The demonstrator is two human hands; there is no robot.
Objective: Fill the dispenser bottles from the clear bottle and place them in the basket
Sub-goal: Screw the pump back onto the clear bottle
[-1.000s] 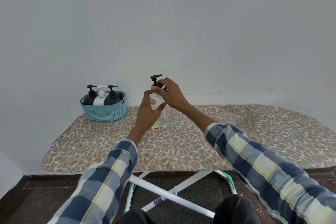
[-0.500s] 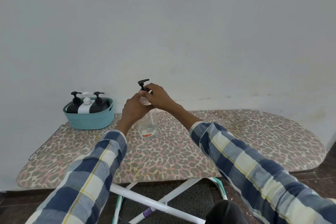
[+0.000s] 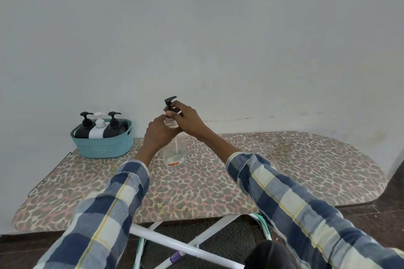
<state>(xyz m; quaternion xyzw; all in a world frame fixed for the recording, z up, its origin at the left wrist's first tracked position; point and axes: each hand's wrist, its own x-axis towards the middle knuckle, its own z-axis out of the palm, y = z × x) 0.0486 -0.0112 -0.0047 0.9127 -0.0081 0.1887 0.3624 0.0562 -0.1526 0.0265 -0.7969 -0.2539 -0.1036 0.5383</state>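
Clear bottle [image 3: 175,150] held upright on the ironing board [image 3: 284,170]
Its body is gripped by the left hand [image 3: 158,135], its pump [image 3: 170,105] by the right hand [image 3: 188,119]

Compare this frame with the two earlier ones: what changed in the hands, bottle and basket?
Little changed. The left hand still grips the clear bottle at its shoulder, and the right hand still holds the black pump head at the neck. The bottle stays upright on the ironing board. The three dispenser bottles remain in the teal basket. Only the camera view shifted.
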